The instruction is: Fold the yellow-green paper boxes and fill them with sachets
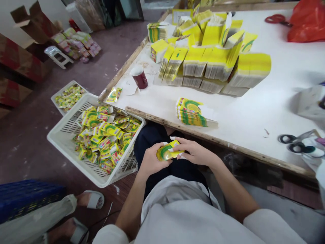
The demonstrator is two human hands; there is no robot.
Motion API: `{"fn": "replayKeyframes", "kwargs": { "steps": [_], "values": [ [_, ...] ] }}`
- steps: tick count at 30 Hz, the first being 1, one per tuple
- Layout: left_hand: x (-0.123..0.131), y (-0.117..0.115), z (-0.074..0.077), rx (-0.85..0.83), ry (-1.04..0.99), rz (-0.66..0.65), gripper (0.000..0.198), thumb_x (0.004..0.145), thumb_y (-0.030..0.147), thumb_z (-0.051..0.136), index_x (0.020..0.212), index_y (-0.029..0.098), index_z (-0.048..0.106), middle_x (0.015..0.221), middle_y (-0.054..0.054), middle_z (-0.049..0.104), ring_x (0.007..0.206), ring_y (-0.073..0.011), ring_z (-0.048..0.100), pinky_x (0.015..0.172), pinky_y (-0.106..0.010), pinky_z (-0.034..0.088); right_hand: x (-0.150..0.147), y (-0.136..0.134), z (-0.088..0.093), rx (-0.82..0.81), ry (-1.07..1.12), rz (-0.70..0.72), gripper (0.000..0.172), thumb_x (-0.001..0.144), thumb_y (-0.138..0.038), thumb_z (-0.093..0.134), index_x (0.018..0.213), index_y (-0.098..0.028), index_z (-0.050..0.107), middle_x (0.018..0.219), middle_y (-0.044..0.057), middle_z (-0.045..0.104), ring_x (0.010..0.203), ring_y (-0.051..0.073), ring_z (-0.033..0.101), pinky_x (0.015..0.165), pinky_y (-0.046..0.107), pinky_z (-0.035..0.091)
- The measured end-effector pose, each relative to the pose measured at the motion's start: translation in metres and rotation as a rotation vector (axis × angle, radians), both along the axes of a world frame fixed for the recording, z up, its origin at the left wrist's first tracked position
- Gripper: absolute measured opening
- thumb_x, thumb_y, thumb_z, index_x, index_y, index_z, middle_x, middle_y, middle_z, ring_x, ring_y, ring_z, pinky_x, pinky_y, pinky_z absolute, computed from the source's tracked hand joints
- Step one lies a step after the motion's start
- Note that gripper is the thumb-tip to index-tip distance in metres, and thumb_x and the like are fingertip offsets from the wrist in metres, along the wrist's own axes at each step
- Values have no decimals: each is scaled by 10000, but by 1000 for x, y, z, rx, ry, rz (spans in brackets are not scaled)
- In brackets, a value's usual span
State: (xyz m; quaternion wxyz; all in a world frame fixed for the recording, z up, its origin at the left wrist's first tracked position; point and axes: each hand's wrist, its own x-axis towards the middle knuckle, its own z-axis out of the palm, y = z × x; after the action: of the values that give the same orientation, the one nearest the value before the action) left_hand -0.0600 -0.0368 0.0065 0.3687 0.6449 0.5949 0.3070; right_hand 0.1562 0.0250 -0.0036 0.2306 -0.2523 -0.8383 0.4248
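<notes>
A small yellow and green printed carton (167, 152) is held low over my lap, between both hands. My left hand (155, 160) wraps round its left end. With fingers bent over the right end and top flap, my right hand (191, 150) grips it too; white coverings show on some fingertips. On the table just beyond lies a fanned stack of flat cartons (191, 112) in the same print. To my left, a white plastic basket (73, 171) holds many similar cartons (105, 135).
Bundles of flat yellow cartons (213, 64) fill the table's far side, near a dark red mug (140, 78). Scissors (291, 142) lie at right, a red bag (307, 22) behind. A smaller basket (54, 101) stands on the floor. Another person's sandalled foot (95, 200) is at lower left.
</notes>
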Motion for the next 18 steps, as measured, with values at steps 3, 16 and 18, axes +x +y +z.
{"fn": "replayKeyframes", "kwargs": {
  "steps": [3, 16, 18],
  "values": [
    [4, 4, 2, 67, 67, 9, 567, 641, 293, 806, 1162, 174, 616, 1098, -103, 717, 941, -258, 702, 870, -386, 556, -3, 3, 3, -34, -6, -48, 287, 880, -121, 596, 1151, -199, 643, 1404, 169, 514, 1324, 256, 512, 1069, 442, 449],
    [-2, -1, 8, 156, 56, 55, 551, 671, 299, 802, 1182, 205, 619, 1094, -88, 705, 953, -248, 690, 879, -362, 543, -12, 8, 10, -26, 32, 1, 96, 911, -208, 607, 1006, -208, 608, 1372, 142, 494, 1294, 235, 510, 1040, 410, 464],
    [0, 0, 11, 182, 59, 72, 554, 674, 296, 796, 1190, 206, 618, 1077, -85, 703, 958, -253, 684, 883, -367, 539, -12, 5, 10, -26, 39, -9, 189, 902, -200, 607, 1087, -208, 568, 1392, 158, 460, 1318, 249, 484, 1053, 436, 453]
  ]
}}
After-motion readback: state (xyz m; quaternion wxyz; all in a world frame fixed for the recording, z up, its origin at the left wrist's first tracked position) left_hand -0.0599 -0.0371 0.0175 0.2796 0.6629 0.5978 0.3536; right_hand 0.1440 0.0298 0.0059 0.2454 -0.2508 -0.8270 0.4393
